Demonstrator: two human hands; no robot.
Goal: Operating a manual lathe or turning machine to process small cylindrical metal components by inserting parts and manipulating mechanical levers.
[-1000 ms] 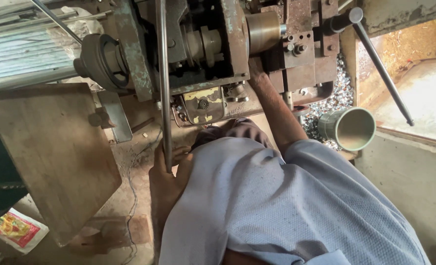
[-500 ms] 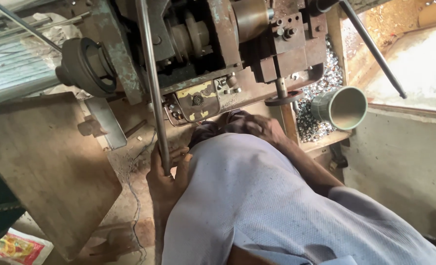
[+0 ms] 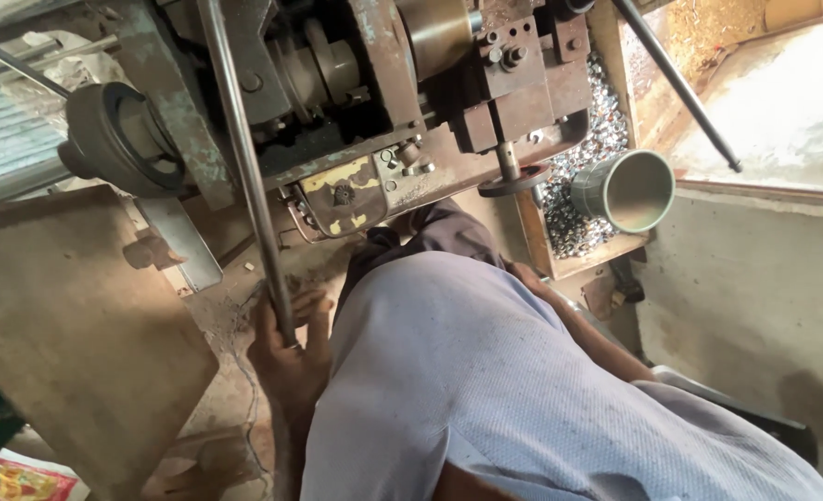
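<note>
My left hand [image 3: 289, 357] is closed around the lower end of a long steel rod [image 3: 244, 167] that runs up past the front of a rusty machine [image 3: 430, 102]. My right forearm lies along the right side of my pale blue shirt. Only the edge of my right hand [image 3: 526, 276] shows, by my dark trouser knee and just below the machine's small handwheel [image 3: 513, 178]. Whether its fingers hold anything is hidden.
A grey metal cup [image 3: 629, 190] sits on a wooden tray edge [image 3: 578, 264] beside a heap of small metal pieces [image 3: 589, 139]. A dark pulley [image 3: 114, 139] and a brown board [image 3: 68, 325] are at left, a second thin rod [image 3: 676, 79] upper right, and a colourful packet [image 3: 12, 481] on the floor.
My right arm has drawn back from the machine's front down to beside my knee. My left hand has stayed closed on the rod.
</note>
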